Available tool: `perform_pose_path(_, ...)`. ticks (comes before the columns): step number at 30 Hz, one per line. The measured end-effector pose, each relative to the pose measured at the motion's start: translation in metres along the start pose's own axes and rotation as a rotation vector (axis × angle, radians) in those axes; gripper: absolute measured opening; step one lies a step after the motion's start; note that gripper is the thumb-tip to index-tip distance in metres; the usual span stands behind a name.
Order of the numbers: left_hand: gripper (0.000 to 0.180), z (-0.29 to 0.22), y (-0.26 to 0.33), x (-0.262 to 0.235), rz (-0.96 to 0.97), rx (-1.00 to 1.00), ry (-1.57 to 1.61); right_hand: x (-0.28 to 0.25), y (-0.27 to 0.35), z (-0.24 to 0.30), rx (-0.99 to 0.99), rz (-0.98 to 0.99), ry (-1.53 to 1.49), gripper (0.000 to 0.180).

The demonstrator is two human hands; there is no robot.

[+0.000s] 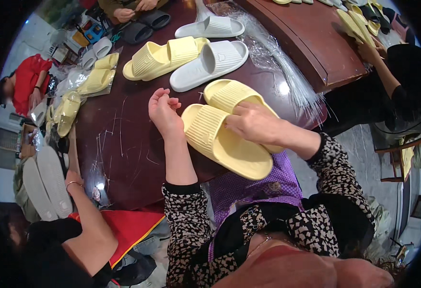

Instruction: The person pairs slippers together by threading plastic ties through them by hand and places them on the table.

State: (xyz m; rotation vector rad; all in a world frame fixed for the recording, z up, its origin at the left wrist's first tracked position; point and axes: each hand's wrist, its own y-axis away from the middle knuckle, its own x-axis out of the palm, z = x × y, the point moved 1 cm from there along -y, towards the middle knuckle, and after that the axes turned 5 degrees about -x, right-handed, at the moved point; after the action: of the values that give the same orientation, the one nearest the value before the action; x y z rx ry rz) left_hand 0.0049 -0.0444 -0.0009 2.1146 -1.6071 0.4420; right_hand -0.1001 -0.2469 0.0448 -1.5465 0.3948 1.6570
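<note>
Right at the centre of the dark red table (134, 177), a pair of yellow slippers (241, 153) is being worked on, toes pointed toward ten o'clock, heels carried over the near edge above a purple checked apron (280, 175). The pair is gripped by the right hand (256, 126), brought in from four o'clock: its fingers are bunched and closed at the inner strap sides, where the two slippers meet. The left hand (166, 113) is raised just beside the toes, toward ten o'clock; its fingers are held half curled with nothing seen in them, and whether the slipper's edge is touched by the wrist cannot be told.

Farther out at eleven, more yellow slippers (160, 60) are laid on the table, and at twelve a grey slipper (208, 67) is set beside them. Between one and two, a bundle of clear strips (285, 69) is spread. Bagged slippers (95, 81) are lined up at ten. Toward half past eight, large grey slippers (45, 185) are held by a co-worker's hand (74, 181).
</note>
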Motion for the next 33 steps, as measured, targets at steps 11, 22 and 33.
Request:
perform_pose_path(11,0.017,0.022,-0.022,-0.036,0.032,-0.039,0.060,-0.132,0.013,-0.197,0.616,-0.360,0.388,0.029)
perform_pose_path(22,0.018,0.013,0.010,-0.028,0.091,-0.096,0.034,-0.057,-0.083,-0.183,0.213,-0.013,0.177,0.039)
perform_pose_path(33,0.017,0.025,0.062,-0.010,0.110,-0.164,0.053,-0.033,-0.114,-0.160,-0.190,0.304,0.764,0.044)
